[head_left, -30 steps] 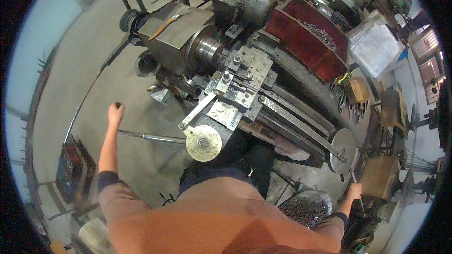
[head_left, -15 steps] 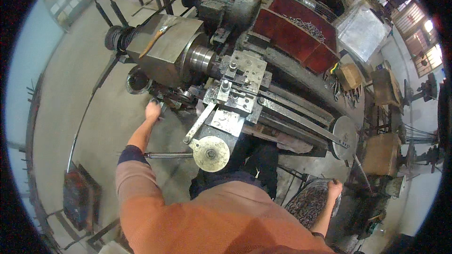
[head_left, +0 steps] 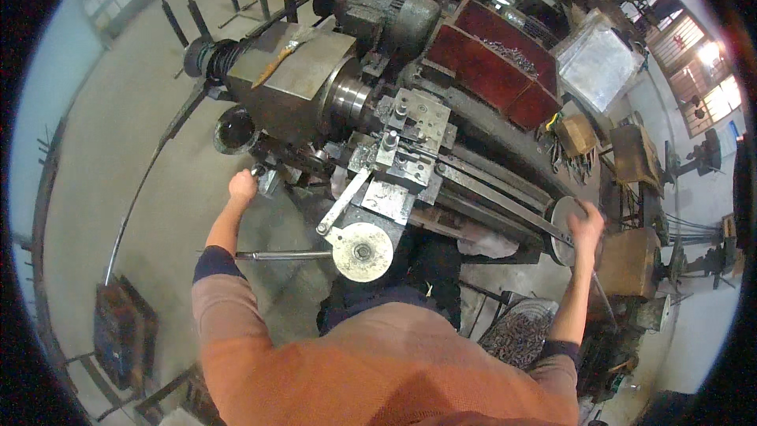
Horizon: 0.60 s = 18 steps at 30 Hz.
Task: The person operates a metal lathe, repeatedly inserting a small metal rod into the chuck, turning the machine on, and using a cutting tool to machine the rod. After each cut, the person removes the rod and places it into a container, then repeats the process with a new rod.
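Note:
On the left, my left hand (head_left: pixel 243 184) is closed around a small dark handle (head_left: pixel 259 170) low at the front of a lathe's headstock (head_left: pixel 296 67). My right hand (head_left: pixel 585 227) is at the right edge of a round metal wheel (head_left: pixel 561 230) at the far end of a flat bar. Its fingers are blurred, so their grip is unclear. Between my arms sits the tool carriage (head_left: pixel 406 162) with upright bolts, a flat lever (head_left: pixel 344 200) and a pale round dial (head_left: pixel 362 252). A long rod (head_left: pixel 284 255) sticks out left of the dial.
A wooden-handled brush (head_left: pixel 276 65) lies on the headstock, with a motor (head_left: pixel 386 17) behind. A red tray (head_left: pixel 485 63) holds small metal parts. Below my right arm stands a container of dark metal pieces (head_left: pixel 516 335). Tools (head_left: pixel 574 159) lie by a brown box at right.
My right hand has risen from above the container of metal pieces to the round wheel. My left hand stays at the handle, shifted slightly left. The whole view has shifted a little.

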Available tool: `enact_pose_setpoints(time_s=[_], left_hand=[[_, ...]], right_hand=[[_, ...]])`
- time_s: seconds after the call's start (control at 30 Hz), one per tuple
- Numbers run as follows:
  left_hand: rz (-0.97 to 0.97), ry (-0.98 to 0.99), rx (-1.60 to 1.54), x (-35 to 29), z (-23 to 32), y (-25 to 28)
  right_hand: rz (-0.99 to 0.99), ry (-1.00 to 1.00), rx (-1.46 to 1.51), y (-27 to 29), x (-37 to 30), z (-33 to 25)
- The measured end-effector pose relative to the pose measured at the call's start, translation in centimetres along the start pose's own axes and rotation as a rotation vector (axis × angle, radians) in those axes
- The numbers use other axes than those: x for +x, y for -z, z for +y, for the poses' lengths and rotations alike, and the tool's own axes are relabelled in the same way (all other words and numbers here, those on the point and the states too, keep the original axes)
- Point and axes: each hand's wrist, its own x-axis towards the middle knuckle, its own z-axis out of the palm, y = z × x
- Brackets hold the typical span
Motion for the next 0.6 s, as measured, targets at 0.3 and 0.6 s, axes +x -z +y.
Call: enact_pose_setpoints(time_s=[0.3, 0.6], left_hand=[[-0.088, 0.014, -0.301, 1.6, 1.1, -5.3], [-0.091, -0.134, -0.04, 0.0, -2.3, -1.9]], right_hand=[[0.067, 0.388, 0.071, -1.9, 2.3, -11.1], [-0.066, 0.474, 0.193, -3.1, 4.9, -15.4]])
